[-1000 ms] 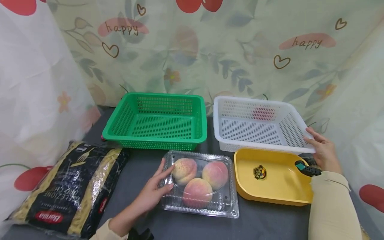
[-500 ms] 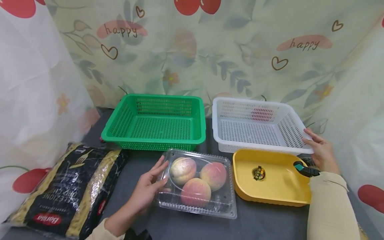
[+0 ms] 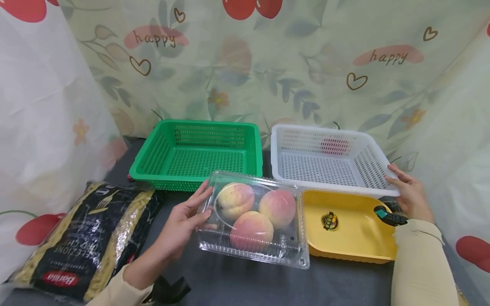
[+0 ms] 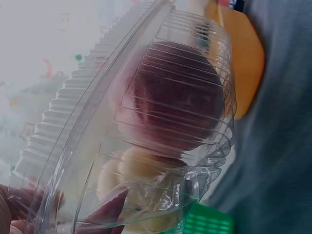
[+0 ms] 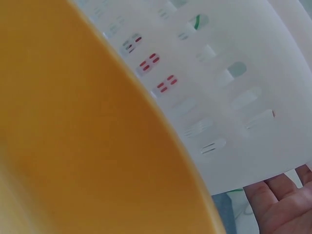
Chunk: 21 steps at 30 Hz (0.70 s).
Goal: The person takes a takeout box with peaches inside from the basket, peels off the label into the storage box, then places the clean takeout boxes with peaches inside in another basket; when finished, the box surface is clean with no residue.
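In the head view a clear plastic clamshell box (image 3: 287, 250) with three peaches (image 3: 252, 230) inside is held above the table, slightly tilted. My left hand (image 3: 180, 225) grips its left edge, thumb and fingers on either side. Close up in the left wrist view, the box's ribbed wall and a peach (image 4: 178, 97) fill the middle. My right hand (image 3: 413, 197) holds the right front corner of the white basket (image 3: 333, 185). In the right wrist view its fingers (image 5: 280, 187) are at the basket's rim, partly hidden.
A green basket (image 3: 195, 180) stands behind the box, to the left of the white one. The yellow tray (image 3: 356, 229) lies in front of the white basket, under my right forearm. A Barilla pasta bag (image 3: 80, 242) lies at the left. Patterned cloth (image 3: 268, 63) encloses the back and sides.
The box of peaches has come up off the table in my left hand, rising toward the baskets and tilting. My right hand stays at the white basket's corner.
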Tool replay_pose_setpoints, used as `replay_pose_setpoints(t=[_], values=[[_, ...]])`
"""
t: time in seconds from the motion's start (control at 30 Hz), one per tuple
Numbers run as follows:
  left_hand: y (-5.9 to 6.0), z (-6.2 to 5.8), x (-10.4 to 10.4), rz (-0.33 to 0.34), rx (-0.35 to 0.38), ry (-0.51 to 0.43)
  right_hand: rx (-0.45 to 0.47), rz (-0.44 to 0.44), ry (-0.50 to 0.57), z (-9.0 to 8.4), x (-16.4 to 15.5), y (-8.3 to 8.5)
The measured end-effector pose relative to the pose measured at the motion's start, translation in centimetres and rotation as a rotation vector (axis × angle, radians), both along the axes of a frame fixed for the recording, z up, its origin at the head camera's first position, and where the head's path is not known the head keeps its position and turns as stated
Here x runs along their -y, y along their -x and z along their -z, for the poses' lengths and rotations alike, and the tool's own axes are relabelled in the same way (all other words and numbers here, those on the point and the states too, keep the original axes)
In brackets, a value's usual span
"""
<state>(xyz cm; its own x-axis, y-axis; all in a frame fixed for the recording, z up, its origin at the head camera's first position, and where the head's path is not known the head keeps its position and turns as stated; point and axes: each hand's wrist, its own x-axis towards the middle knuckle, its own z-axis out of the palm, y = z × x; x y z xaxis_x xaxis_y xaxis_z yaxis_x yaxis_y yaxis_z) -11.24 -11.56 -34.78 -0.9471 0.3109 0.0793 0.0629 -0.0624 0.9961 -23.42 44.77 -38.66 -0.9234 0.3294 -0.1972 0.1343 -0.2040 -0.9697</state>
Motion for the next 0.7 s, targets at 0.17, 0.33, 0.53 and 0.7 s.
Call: replay_pose_setpoints(t=[0.17,0.33,0.53,0.7], values=[[1.3,-1.2,-0.5,-0.008,-0.055,-0.017,0.022,-0.002,-0.027,1.1,-1.3,0.8],[3.0,-2.2,-1.6,-0.022,-0.081,-0.038,0.022,0.006,-0.020,1.5,-1.7,1.0],[5.4,-3.2,-3.8,-0.081,-0.105,0.010,0.024,-0.011,0.034,-0.1,0.0,-0.1],[7.0,-3.8,-5.6,-0.047,-0.054,-0.044,0.019,-0.019,0.050,-0.5,0.3,-0.4]])
